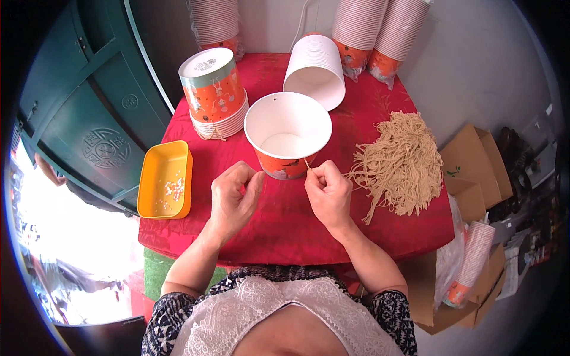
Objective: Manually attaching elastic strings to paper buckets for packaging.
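Note:
A white-lined paper bucket (286, 114) with an orange printed outside stands upright, mouth up, in front of my hands. A small dark hole shows near its far rim. Between thumb and fingertips my right hand (328, 190) pinches a thin tan cord (307, 162) at the bucket's near right rim. My left hand (233, 193) is curled closed just left of the bucket's near side, thumb toward the bucket; whatever its fingers may hold is hidden. To the right of my right hand lies a loose heap of tan cords (399, 166).
A yellow tray (148, 178) with small pale and reddish bits (174, 190) sits left. Upturned buckets (214, 89) are stacked behind it; a nested stack (314, 71) lies at the back. Wrapped stacks (359, 29) stand behind the red-covered table (285, 237). Cardboard boxes (475, 166) are at right.

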`<state>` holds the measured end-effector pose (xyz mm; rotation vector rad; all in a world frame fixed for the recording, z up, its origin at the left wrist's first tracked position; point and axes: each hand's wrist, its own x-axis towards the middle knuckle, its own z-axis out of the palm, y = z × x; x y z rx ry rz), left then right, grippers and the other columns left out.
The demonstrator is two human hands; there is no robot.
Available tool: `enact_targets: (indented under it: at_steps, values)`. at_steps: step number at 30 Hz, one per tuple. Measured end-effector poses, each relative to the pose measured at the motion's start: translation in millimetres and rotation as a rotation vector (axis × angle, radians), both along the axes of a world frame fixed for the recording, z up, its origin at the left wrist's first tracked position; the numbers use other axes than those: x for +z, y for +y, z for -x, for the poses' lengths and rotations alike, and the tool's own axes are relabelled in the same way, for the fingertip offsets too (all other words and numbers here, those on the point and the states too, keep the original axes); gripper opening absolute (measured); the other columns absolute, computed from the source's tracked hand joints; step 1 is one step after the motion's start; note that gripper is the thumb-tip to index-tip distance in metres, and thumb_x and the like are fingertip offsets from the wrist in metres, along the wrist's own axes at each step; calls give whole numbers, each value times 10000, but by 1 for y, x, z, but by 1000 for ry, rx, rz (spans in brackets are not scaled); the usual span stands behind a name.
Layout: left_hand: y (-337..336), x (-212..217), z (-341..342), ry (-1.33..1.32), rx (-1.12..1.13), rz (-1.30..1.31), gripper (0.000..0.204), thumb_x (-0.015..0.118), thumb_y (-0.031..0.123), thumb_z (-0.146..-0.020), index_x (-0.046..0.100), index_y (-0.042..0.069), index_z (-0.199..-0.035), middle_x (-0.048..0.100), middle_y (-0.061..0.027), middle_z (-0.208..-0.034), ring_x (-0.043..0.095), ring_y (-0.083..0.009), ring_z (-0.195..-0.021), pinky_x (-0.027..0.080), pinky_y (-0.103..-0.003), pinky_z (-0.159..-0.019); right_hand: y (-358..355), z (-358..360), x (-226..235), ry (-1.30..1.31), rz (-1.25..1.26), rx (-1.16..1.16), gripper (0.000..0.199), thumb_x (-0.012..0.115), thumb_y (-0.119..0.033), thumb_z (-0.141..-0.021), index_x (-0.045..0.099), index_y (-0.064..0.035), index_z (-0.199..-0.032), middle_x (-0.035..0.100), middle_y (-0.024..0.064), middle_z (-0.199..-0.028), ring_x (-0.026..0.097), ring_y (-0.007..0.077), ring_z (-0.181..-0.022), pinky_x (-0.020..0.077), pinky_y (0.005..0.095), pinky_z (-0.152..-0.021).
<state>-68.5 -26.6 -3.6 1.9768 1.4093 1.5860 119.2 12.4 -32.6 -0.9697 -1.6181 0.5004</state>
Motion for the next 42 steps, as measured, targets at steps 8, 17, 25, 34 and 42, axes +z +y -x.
enact_targets:
  at_steps: [8, 17, 25, 34, 42]
  values:
    - [7, 12, -3, 31, -44, -10, 174, 640, -12, -864, 542, -16, -721, 509, -116, -629, 498, -231, -524, 390, -317, -496, 8, 2, -1, -27, 5, -8, 212, 643, 62, -825, 472, -29, -738, 567, 61, -572, 583, 114, -491, 428, 277, -436]
    - [71, 51, -5, 444, -191, -20, 292, 588, 19, -882, 610, 17, -1173, 550, -165, -1171, 535, -316, -1140, 444, -417, -988, 21, 10, -5, 43, -47, -7, 168, 634, 40, -866, 521, -19, -757, 465, -17, -531, 404, 15, -483, 319, 238, -434]
    - [111, 58, -10, 666, -718, 475, 213, 549, 137, -890, 669, -39, -886, 659, -199, -766, 630, -333, -735, 487, -394, -750, 19, 6, -1, -3, -36, 19, 139, 641, 51, -819, 524, -7, -772, 582, 85, -579, 590, 142, -499, 441, 298, -465]
    - [74, 48, -18, 596, -505, 453, 126, 630, 98, -858, 655, -26, -849, 666, -164, -775, 626, -259, -701, 484, -363, -664, 15, -10, 16, 341, 698, 276, 315, 566, -222, -929, 609, 13, -722, 415, -78, -546, 304, 15, -451, 215, 222, -411]
    - [52, 13, -20, 553, -168, 110, 87, 614, 50, -809, 587, -24, -774, 623, -182, -797, 617, -368, -782, 488, -451, -704, 36, -2, 5, 397, 747, 524, 238, 522, -107, -925, 543, -67, -691, 447, -55, -585, 365, 46, -488, 280, 248, -440]
